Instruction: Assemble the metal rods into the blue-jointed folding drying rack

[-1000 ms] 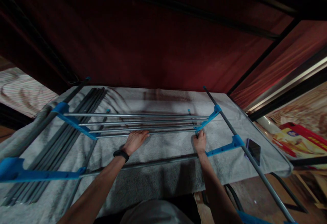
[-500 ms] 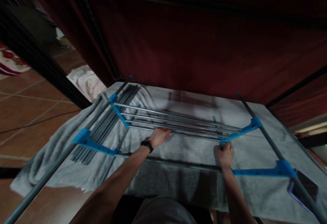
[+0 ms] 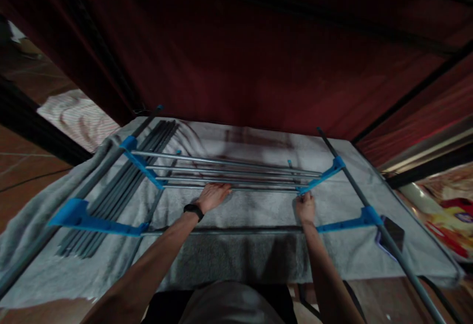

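A rack frame of grey metal tubes with blue plastic brackets lies over the cloth. My left hand [image 3: 213, 197], with a dark band at the wrist, closes over the nearest metal rod [image 3: 262, 189] of the upper row; its thumb is hidden. On the right, my right hand [image 3: 306, 208] has curled fingers around the inner grey tube [image 3: 291, 166], just below the inner end of the upper right blue bracket [image 3: 321, 177]. The upper left blue bracket [image 3: 142, 163] holds the rods' other ends. Nearer me, one rod [image 3: 229, 231] joins the lower left bracket [image 3: 98, 221] and lower right bracket [image 3: 349, 222].
Loose grey tubes [image 3: 121, 191] lie bundled at the left on the grey cloth [image 3: 251, 260]. A phone [image 3: 391, 235] rests under the right outer tube [image 3: 356, 186]. Dark red fabric [image 3: 236, 72] hangs behind. Colourful packaging [image 3: 453, 220] sits at the far right.
The view has swung to the right, so the rack appears further left and the packaging has come into view. Both hands keep their places on the rack.
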Demonstrator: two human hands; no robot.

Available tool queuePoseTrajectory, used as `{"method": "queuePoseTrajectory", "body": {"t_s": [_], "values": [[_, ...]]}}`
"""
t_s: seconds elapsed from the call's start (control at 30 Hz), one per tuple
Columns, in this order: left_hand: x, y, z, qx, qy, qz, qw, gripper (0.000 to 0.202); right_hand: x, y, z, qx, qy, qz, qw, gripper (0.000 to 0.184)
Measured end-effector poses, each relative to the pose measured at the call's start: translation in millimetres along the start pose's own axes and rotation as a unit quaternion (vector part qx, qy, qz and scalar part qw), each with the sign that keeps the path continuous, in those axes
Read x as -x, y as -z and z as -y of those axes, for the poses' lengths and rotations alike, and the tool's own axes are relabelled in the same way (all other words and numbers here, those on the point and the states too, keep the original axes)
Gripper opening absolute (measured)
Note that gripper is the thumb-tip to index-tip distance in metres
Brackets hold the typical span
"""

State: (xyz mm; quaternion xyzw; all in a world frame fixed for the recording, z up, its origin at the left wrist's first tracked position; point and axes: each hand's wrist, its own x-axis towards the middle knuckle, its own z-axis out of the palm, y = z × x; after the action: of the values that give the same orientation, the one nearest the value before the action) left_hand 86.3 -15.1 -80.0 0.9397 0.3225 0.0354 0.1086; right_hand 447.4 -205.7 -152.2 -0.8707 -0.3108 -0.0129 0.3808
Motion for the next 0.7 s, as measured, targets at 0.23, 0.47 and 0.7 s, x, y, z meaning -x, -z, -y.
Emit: {"method": "queuePoseTrajectory", "body": {"t_s": [0.23, 0.47, 0.7], "values": [[-3.3, -3.1, 4.2, -0.011, -0.001, 0.012, 1.0, 0.036, -4.7, -4.6, -5.6, -0.03, -0.003, -0.001, 1.0, 0.017], [-4.5, -3.3, 5.7, -0.004, -0.001, 0.018, 1.0, 0.039, -5.8, -5.8, -8.5, -0.055, -0.01, -0.001, 0.998, 0.013], [-6.2, -6.0, 6.6, -0.01, -0.001, 0.02, 1.0, 0.04, -7.2, -7.2, -9.8, -0.069, -0.014, -0.002, 0.998, 0.015]]}}
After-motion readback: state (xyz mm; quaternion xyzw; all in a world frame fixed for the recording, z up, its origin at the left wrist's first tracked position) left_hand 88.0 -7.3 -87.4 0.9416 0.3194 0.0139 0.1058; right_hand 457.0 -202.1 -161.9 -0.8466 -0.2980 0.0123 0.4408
